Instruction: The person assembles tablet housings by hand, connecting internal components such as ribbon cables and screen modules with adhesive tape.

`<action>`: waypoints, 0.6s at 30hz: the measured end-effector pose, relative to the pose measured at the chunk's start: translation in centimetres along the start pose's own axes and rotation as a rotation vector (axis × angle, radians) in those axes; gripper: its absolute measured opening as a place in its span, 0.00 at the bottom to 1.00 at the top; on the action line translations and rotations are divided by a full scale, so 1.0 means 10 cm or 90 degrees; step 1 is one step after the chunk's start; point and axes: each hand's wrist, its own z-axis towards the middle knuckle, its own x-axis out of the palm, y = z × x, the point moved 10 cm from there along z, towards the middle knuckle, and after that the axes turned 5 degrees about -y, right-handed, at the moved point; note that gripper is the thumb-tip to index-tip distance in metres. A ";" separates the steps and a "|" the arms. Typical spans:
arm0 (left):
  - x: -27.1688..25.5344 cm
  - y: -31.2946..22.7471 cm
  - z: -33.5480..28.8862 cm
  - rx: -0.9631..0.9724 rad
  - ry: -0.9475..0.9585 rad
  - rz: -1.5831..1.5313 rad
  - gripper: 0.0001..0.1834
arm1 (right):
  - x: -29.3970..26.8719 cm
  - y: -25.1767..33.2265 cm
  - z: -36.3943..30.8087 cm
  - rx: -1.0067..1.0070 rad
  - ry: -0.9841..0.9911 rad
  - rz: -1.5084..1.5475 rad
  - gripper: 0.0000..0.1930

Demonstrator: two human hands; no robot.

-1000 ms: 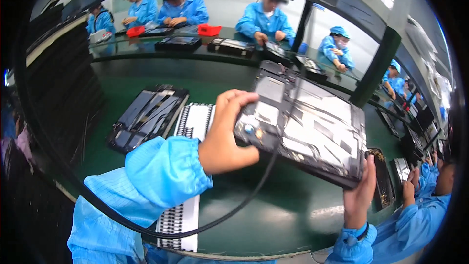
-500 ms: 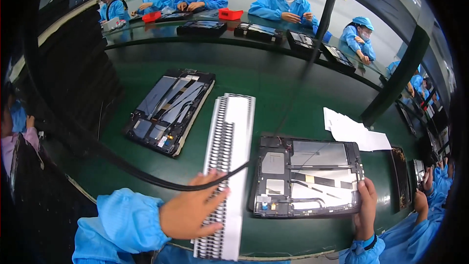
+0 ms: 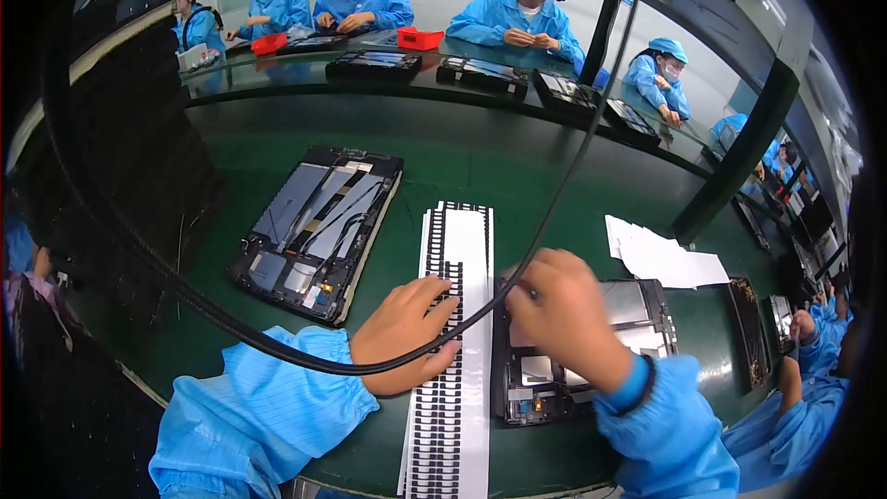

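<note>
My left hand (image 3: 402,337) lies with its fingers apart on a long white sheet (image 3: 475,397) lined with rows of small black pieces (image 3: 436,448). Just right of the sheet rests an opened tablet-like device (image 3: 637,300), its inner parts and flat cables exposed. Over its left side hovers my right hand (image 3: 565,314), fingers curled into a pinch. A tiny dark spot shows at those fingertips, too small to name. That hand and wrist cover much of the device. A second opened device (image 3: 319,226) lies at the left.
A black cable (image 3: 305,362) loops across in front of my hands. White papers (image 3: 661,257) and a dark tray-like frame (image 3: 747,328) lie at the right. Beyond a dark post (image 3: 735,157), people in blue work at a far bench with red bins (image 3: 420,39). Dark stacked boards stand left.
My right hand has let go of the device's right edge and moved left over it, its fingers now pinched. My left hand has shifted slightly up along the sheet. The view has shifted a little.
</note>
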 end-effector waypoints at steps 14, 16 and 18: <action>0.05 0.00 0.05 0.001 -0.004 -0.015 0.24 | 0.84 -0.31 0.30 0.041 0.059 -0.065 0.09; 0.03 0.00 0.06 -0.016 0.016 -0.003 0.24 | 0.81 -0.32 0.36 0.033 0.057 0.009 0.09; 0.03 0.03 0.06 -0.038 0.039 0.010 0.24 | 0.82 -0.34 0.36 0.049 0.070 0.013 0.09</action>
